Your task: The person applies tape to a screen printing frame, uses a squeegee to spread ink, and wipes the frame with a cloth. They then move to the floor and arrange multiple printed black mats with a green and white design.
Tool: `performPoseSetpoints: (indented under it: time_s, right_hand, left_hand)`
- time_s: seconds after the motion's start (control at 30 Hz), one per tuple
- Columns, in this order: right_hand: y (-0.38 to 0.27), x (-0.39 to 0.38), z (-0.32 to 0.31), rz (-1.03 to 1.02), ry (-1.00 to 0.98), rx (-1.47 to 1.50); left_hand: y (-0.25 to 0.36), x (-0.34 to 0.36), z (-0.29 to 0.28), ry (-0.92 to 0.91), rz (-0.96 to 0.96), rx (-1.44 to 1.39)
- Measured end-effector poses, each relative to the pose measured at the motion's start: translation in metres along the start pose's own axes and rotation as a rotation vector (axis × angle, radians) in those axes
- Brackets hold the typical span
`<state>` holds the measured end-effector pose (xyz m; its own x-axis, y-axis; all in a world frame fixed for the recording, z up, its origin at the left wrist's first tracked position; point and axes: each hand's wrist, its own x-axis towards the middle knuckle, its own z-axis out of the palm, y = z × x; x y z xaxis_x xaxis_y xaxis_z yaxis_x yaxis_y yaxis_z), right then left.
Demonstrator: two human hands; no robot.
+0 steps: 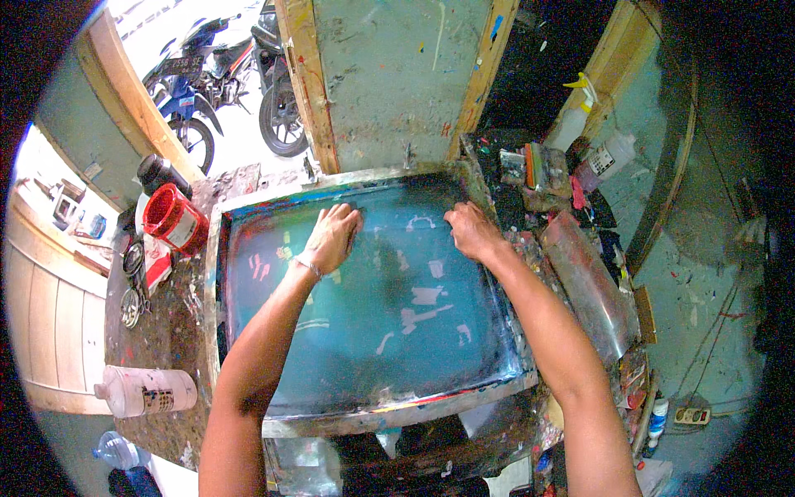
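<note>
A silk-screen frame (pixel 397 418) with blue-green mesh (pixel 356 364) lies in front of me, showing pale stencil shapes and ink stains. My left hand (pixel 331 238) is over the upper middle of the mesh, its fingers curled down and closed. Farther right, my right hand (pixel 474 232) is closed near the frame's upper right side, fingertips bent toward the mesh. Whatever either hand may grip is hidden under the fingers. A thin bracelet circles the left wrist.
Left of the frame stand a red ink tub (pixel 175 219), a dark jar (pixel 161 174) and a white plastic bottle (pixel 149 392). A clear plastic sheet (pixel 588 286), a spray bottle (pixel 575 116) and clutter line the right. Motorcycles (pixel 199 83) are parked beyond the doorway.
</note>
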<state>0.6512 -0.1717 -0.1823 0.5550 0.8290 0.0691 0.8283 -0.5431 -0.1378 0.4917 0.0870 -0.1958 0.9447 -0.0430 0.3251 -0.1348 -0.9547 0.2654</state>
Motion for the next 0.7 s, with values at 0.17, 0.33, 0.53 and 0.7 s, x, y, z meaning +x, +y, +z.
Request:
performPoseSetpoints:
  time_s: [0.17, 0.33, 0.53, 0.7]
  right_hand:
    - [0.008, 0.005, -0.005, -0.049, -0.009, 0.009]
    - [0.032, 0.019, -0.034, -0.017, 0.118, 0.423]
    - [0.049, 0.034, -0.064, 0.036, 0.226, 0.307]
    - [0.029, 0.022, -0.049, -0.19, -0.079, 0.089]
  left_hand:
    - [0.02, -0.022, 0.0, 0.092, 0.075, -0.011]
    - [0.029, -0.028, -0.005, 0.138, 0.066, -0.125]
    - [0.029, -0.014, -0.005, 0.11, -0.12, -0.338]
    - [0.033, -0.025, -0.002, 0.203, 0.049, -0.238]
